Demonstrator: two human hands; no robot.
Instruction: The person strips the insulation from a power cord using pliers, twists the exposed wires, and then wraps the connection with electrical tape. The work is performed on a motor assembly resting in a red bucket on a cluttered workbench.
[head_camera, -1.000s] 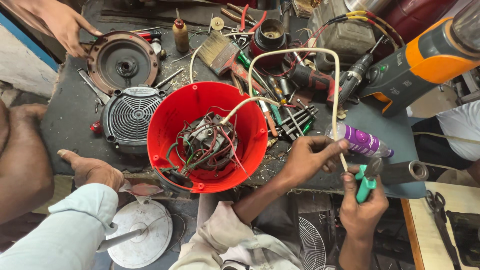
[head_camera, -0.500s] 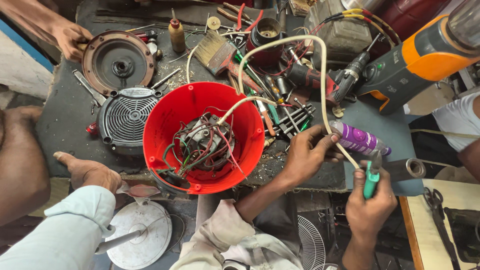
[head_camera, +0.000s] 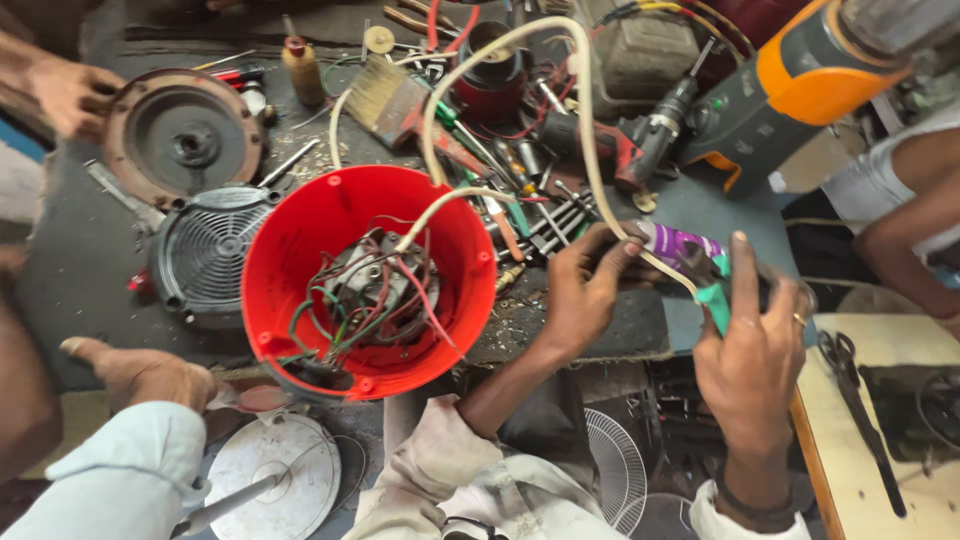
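A: Where is the cream cable (head_camera: 600, 200) right now?
B: Right of centre. It arcs up from the red housing (head_camera: 300, 260), loops across the top of the frame and comes down to both hands.

A: How do the fingers stand?
B: The left hand (head_camera: 585, 290) has its fingers curled and pressed on the cable, pinching it beside a purple can (head_camera: 672, 242). The right hand (head_camera: 755, 355) is closed round a green-handled tool (head_camera: 712, 300), index finger stretched out straight along it; the tool's head meets the cable between the two hands.

A: And inside the housing?
B: A motor (head_camera: 375, 285) with tangled red, green and black wires, sitting at centre left.

A: Around that?
B: A black fan grille (head_camera: 205, 250) touches the housing's left side; a round metal motor cover (head_camera: 180, 135) lies upper left, gripped at its edge by another person's hand (head_camera: 75, 95). A third hand (head_camera: 145, 370) rests lower left, fingers loosely bent. A paintbrush (head_camera: 385, 95) and loose screwdrivers (head_camera: 560, 215) crowd the upper middle, a grey and orange power tool (head_camera: 790, 85) the upper right, and scissors (head_camera: 850, 380) lie on the pale board at the right edge.
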